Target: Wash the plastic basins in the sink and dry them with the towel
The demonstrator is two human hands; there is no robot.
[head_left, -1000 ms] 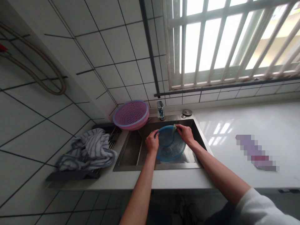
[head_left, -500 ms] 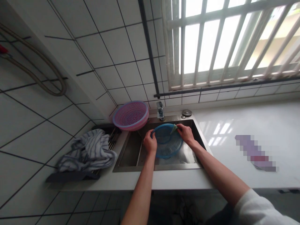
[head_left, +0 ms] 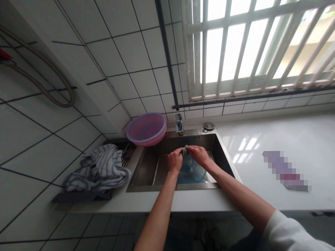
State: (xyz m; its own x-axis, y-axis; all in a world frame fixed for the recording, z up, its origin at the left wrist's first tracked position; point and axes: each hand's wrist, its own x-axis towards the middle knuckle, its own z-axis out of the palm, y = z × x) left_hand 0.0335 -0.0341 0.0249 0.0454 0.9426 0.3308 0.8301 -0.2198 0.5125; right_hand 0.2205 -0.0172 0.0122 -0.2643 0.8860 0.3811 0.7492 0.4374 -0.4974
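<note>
Two hands point(head_left: 175, 161) point(head_left: 198, 155) at one greenish item point(head_left: 185, 151), one blue basket point(head_left: 197, 173) beneath

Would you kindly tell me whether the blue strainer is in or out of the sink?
In: the blue strainer shows within the walls of the sink, beneath the left hand and right hand.
</note>
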